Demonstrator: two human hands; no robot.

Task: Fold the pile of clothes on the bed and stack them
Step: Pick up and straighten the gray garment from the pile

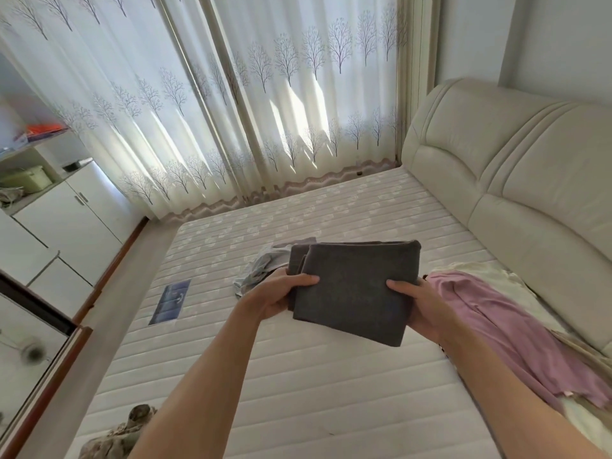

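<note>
Your left hand (278, 294) and right hand (418, 304) each pinch one side edge of the folded dark grey cloth rectangle (356, 291), thumbs on top; the fingers beneath are hidden. You hold it above the white quilted mattress (298, 376). Behind its left edge, a crumpled pale blue-white garment (260, 265) is partly concealed. To your right, a lilac garment (506, 329) lies over a cream one (480, 271), cut off by the frame edge. A mottled brown fabric (122, 435) at bottom left is hard to identify.
</note>
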